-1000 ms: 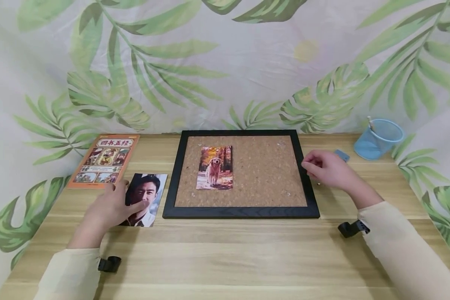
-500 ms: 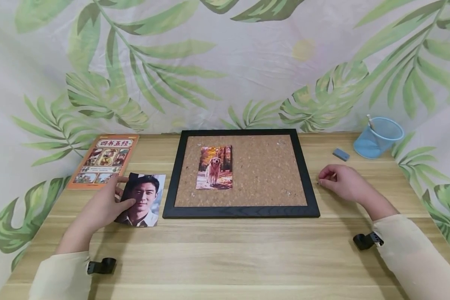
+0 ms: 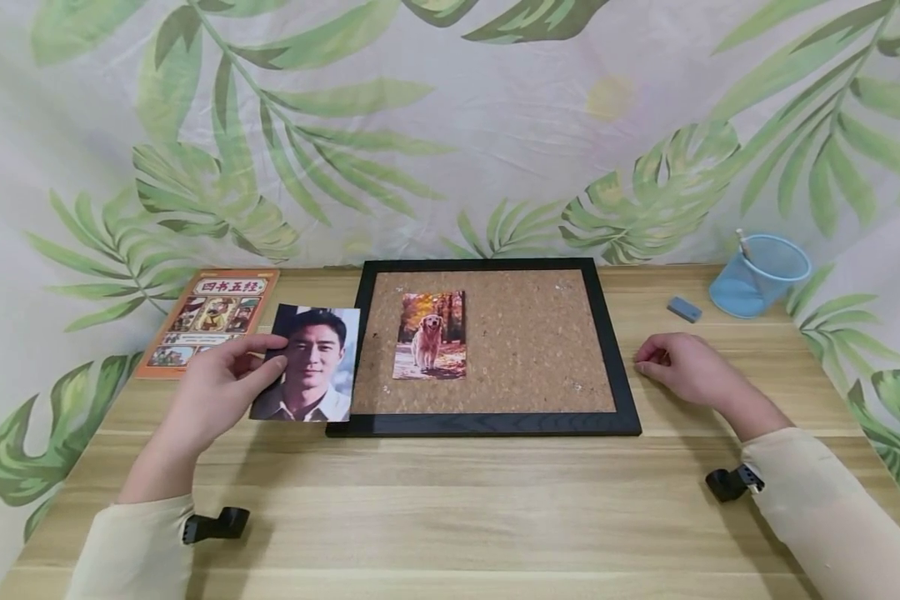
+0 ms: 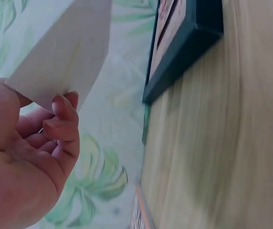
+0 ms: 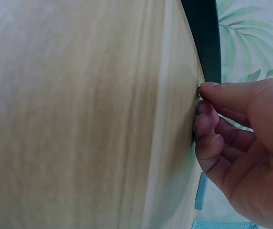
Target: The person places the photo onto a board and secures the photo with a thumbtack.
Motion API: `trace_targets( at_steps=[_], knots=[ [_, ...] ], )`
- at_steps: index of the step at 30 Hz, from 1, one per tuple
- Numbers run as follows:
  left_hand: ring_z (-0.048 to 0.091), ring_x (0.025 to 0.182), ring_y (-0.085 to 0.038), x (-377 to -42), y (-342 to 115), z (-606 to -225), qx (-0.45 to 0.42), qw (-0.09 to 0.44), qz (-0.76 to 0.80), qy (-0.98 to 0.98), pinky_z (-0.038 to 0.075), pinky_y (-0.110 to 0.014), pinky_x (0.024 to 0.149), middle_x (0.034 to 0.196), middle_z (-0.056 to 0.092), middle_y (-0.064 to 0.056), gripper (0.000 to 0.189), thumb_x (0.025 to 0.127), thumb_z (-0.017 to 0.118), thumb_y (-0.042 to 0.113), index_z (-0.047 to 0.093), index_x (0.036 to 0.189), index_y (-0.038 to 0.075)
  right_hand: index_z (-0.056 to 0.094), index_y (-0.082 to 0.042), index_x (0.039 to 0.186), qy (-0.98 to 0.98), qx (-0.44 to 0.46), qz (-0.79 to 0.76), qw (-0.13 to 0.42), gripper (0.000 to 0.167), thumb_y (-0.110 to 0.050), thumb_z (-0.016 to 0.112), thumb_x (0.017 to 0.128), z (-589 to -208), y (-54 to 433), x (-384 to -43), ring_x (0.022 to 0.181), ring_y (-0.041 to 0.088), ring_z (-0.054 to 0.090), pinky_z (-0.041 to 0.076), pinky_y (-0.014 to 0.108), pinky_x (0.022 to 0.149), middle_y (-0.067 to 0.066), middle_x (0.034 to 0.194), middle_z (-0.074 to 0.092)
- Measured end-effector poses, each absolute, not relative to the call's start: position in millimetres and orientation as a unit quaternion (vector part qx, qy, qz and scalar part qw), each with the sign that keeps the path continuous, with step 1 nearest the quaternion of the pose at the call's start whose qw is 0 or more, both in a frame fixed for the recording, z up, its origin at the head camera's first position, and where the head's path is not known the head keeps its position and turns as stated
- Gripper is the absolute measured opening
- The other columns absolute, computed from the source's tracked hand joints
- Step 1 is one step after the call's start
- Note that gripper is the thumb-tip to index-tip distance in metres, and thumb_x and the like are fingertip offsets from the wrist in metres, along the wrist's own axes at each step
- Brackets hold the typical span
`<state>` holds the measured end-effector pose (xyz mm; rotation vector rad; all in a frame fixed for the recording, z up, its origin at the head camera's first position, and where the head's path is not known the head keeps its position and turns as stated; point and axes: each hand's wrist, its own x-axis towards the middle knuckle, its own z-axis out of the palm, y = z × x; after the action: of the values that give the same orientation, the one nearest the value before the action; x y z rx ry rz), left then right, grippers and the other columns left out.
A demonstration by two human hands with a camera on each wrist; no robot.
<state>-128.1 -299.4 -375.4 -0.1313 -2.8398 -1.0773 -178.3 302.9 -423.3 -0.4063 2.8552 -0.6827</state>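
Note:
My left hand (image 3: 213,396) pinches a portrait photo (image 3: 315,371) by its left edge, lifted off the table in front of the corkboard's left side. Its white back (image 4: 72,52) faces the left wrist camera. The black-framed corkboard (image 3: 540,350) lies at the back middle, with a dog photo (image 3: 429,337) on its left half. Just right of the frame, my right hand (image 3: 686,371) is low at the table, fingers curled. At its thumb tip in the right wrist view is a small metallic pin (image 5: 199,91), mostly covered by the fingertips.
An orange comic-style book (image 3: 210,321) lies at the left behind my left hand. Beyond my right hand are a blue eraser-like block (image 3: 684,309) and a blue mesh pen holder (image 3: 750,283) with a light stick in it. Leaf-patterned cloth (image 3: 510,125) hangs behind the table.
My left hand has picked up the portrait photo and moved it up and right, over the frame's left edge. My right hand has come toward me from the frame's right edge to the small pin.

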Motion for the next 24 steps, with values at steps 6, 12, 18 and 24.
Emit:
trace_targets(
  at_steps=[6, 12, 18, 24],
  knots=[
    [0.06, 0.073, 0.0, -139.8, -270.8, -377.3, -0.08, 0.031, -0.398, -0.914, 0.05, -0.022, 0.059, 0.105, 0.076, -0.02, 0.033, 0.104, 0.071, 0.013, 0.072, 0.134, 0.0, 0.074, -0.003, 0.1, 0.96, -0.135, -0.232, 0.085, 0.009, -0.011, 0.07, 0.103, -419.6, 301.2, -176.7, 0.082, 0.017, 0.06, 0.05, 0.036, 0.075, 0.007, 0.09, 0.071],
    [0.068, 0.08, -0.014, -152.1, -239.6, -378.4, -0.101, -0.011, -0.41, -0.906, 0.053, -0.026, 0.065, 0.114, 0.077, -0.022, 0.036, 0.104, 0.07, 0.015, 0.071, 0.139, 0.004, 0.073, -0.002, 0.101, 0.96, -0.126, -0.237, 0.076, 0.01, -0.011, 0.069, 0.103, -413.2, 300.7, -173.0, 0.083, 0.018, 0.062, 0.051, 0.036, 0.075, 0.009, 0.091, 0.072],
    [0.057, 0.08, -0.022, -165.0, -212.8, -383.1, -0.136, -0.048, -0.425, -0.894, 0.047, -0.026, 0.064, 0.101, 0.068, -0.015, 0.04, 0.104, 0.07, 0.012, 0.067, 0.143, 0.004, 0.073, -0.002, 0.102, 0.96, -0.118, -0.245, 0.064, 0.01, -0.01, 0.069, 0.104, -410.7, 299.7, -169.7, 0.083, 0.018, 0.061, 0.051, 0.036, 0.075, 0.008, 0.09, 0.071],
    [0.059, 0.082, -0.021, -179.7, -184.2, -389.9, -0.169, -0.087, -0.43, -0.883, 0.049, -0.028, 0.066, 0.105, 0.069, -0.014, 0.046, 0.104, 0.069, 0.014, 0.063, 0.149, 0.005, 0.075, -0.001, 0.106, 0.961, -0.117, -0.243, 0.054, 0.01, -0.009, 0.07, 0.104, -408.3, 297.7, -165.2, 0.085, 0.02, 0.061, 0.051, 0.037, 0.076, 0.01, 0.093, 0.072]
  ],
)
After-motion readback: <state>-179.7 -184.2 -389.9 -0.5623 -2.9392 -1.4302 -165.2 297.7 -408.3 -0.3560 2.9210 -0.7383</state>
